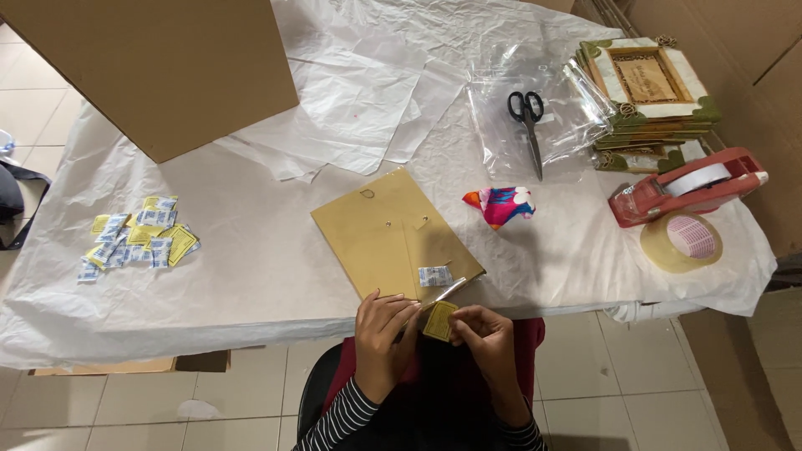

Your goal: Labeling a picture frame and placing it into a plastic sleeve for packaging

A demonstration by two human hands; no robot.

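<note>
- Left hand [383,334] at the near edge of the tabletop [251,276], fingers curled, pinching a thin clear strip [444,292] that looks like tape; fingertips resting against the gold backing board [393,238].
- Right hand [483,332] closed in a pinch on a small yellow packet [439,321], held just off the tabletop edge.
- Packet likely very light, thin and slightly crinkly; best taken by its edges between thumb and forefinger.
- White-and-blue sachet [434,276] lying on the board's near corner.
- Board flat, stiff, probably light; safest gripped by its rim.
- Further out: colourful folded cloth [501,205], tape roll [682,240], red tape dispenser [685,188].
- Far left: heap of sachets [138,236].
- Beyond: scissors [528,125] on clear plastic film, stacked ornate frames [652,92], cardboard box [167,67].
</note>
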